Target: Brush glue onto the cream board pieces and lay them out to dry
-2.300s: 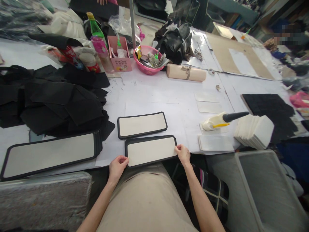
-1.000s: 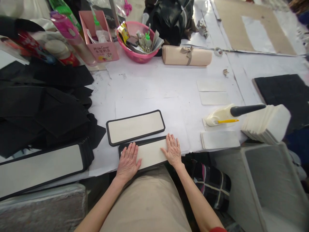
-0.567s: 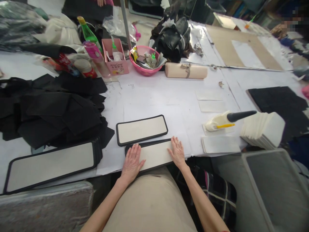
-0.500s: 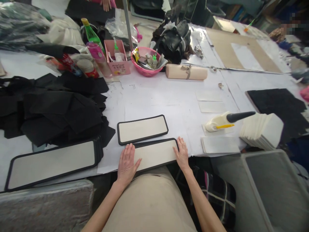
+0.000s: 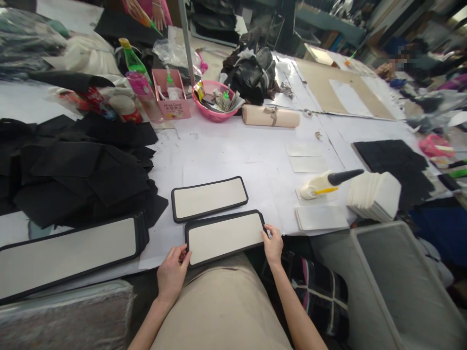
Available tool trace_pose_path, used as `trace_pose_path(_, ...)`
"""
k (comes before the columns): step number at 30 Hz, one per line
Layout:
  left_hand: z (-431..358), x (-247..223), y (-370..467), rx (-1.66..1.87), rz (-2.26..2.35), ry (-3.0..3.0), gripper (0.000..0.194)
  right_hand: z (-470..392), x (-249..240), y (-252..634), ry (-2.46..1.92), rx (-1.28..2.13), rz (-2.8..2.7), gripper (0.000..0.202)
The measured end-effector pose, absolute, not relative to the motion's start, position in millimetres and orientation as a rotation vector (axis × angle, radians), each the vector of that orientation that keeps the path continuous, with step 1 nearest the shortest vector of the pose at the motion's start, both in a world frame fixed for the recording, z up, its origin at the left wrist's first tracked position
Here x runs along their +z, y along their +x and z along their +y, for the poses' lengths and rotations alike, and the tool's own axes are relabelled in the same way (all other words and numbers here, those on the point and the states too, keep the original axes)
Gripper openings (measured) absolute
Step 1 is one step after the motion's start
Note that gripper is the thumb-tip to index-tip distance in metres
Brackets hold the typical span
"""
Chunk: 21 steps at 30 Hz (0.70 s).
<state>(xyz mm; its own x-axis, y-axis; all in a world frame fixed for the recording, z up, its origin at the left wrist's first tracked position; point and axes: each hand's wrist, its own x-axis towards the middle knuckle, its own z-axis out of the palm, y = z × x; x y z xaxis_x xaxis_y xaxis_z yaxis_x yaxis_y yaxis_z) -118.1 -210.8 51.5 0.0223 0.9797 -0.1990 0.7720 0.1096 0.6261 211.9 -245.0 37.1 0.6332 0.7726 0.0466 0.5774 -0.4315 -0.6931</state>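
Observation:
At the table's front edge lies a cream rectangular panel with black edging (image 5: 225,238), perhaps on top of others like it. My left hand (image 5: 172,273) pinches its left end between thumb and fingers. At the opposite end my right hand (image 5: 273,242) grips the black border, thumb on the upper face. Just behind lies a second black-edged panel (image 5: 209,198), untouched. Further left, a stack of longer black-edged panels (image 5: 73,253) rests along the edge.
Black sheet pieces (image 5: 80,165) are heaped at left. A pink basin (image 5: 215,102) and a rolled beige bundle (image 5: 270,116) stand behind. Rightward are a glue bottle with a dark nozzle (image 5: 317,185), white cards (image 5: 375,194) and a grey bin (image 5: 404,282). A co-worker's hand (image 5: 157,15) shows at the far side.
Both hands have gone from lying flat on the panel to gripping its two ends. The co-worker now holds an orange bottle with a green tip. My view has shifted a little to the right.

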Motion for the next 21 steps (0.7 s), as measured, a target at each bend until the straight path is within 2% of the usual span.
trace_pose_path(4, -211.3, 55.6, -114.2, 0.482, 1.835, 1.658, 0.030, -242.7, 46.6, 206.6, -2.194, 0.330, -0.993, 0.026)
trace_pose_path(11, -202.2, 65.0, -118.7, 0.696, 1.670, 1.156, 0.038, -226.2, 71.1, 204.7, -1.930, 0.654, -0.717, 0.028)
trace_pose_path(17, -141.9, 85.2, -125.1, 0.965, 1.684, 0.966, 0.043, -155.8, 78.2, 207.0, -1.738, 0.757, -0.784, 0.031)
trace_pose_path(21, -93.9, 77.7, -124.8, 1.085, 1.715, 0.972, 0.043, -103.6, 62.8, 197.8, -1.716, 0.745, -0.867, 0.027)
